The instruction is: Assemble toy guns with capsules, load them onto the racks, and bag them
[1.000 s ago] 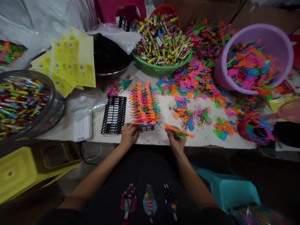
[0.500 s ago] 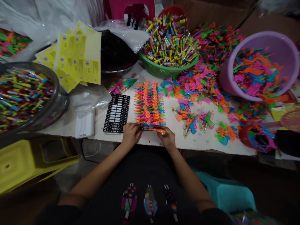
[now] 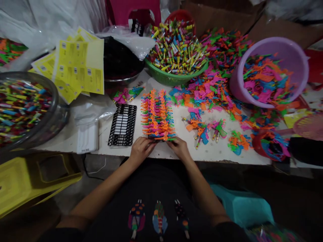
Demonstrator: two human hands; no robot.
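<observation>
A dense block of small colourful plastic toy guns [image 3: 156, 114] lies in two columns in front of me, mostly orange, pink, green and blue. At its near edge a black plastic rack [image 3: 159, 140] shows slightly beneath the toys; most of it is covered. My left hand [image 3: 141, 148] pinches the rack's near left corner, fingers closed. On the near right corner, my right hand [image 3: 178, 148] is closed too, close to a green tip; its fingertips are partly hidden. A second black rack [image 3: 122, 125], a bare grid, lies left of the block.
Loose toy guns [image 3: 205, 129] lie to the right, below a large pile. A purple bucket [image 3: 236, 80] and a green basket [image 3: 171, 79] hold small parts. Left are a white box [image 3: 87, 137], yellow label sheets [image 3: 80, 64] and a dark basin [image 3: 57, 101]. The table's front edge is near my wrists.
Both hands have tipped the near edge of the black rack, so its black strip shows less and the toys sit close above it. The whole view has shifted slightly.
</observation>
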